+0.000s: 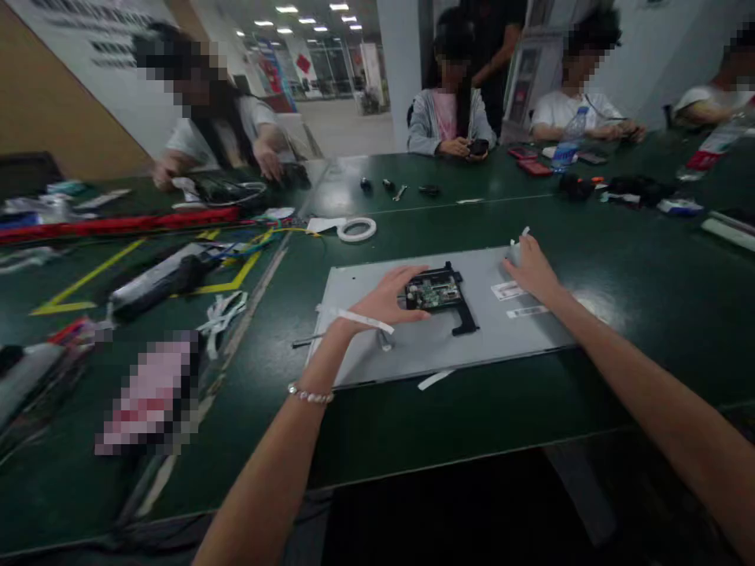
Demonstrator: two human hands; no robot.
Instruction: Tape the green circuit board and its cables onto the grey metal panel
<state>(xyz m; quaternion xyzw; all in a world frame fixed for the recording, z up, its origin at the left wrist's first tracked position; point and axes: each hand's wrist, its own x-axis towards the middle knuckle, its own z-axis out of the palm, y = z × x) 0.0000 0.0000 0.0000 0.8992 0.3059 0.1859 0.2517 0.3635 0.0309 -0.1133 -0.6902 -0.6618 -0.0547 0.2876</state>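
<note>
My left hand (pixel 392 297) grips the left side of a circuit board (pixel 433 291) set in a black plastic bracket, with thumb and fingers around its edge. The bracket's hooked arm (pixel 465 318) extends toward me over a grey flat panel (pixel 406 362). Across the back of my left wrist lies a white strip (pixel 369 321). At the panel's far right corner, my right hand (pixel 532 270) has its fingers pinched, and a small white piece of tape (pixel 524 232) shows at the fingertips. Printed labels (pixel 508 291) sit on the panel beside that hand.
A roll of white tape (pixel 356 229) lies beyond the panel. Small tools and a wrench (pixel 399 192) are farther back. Crumpled white strips (pixel 224 318), cables and a blurred pink item (pixel 150 389) fill the left. Several people sit around the green table (pixel 425 452); a water bottle (pixel 569 141) stands far right.
</note>
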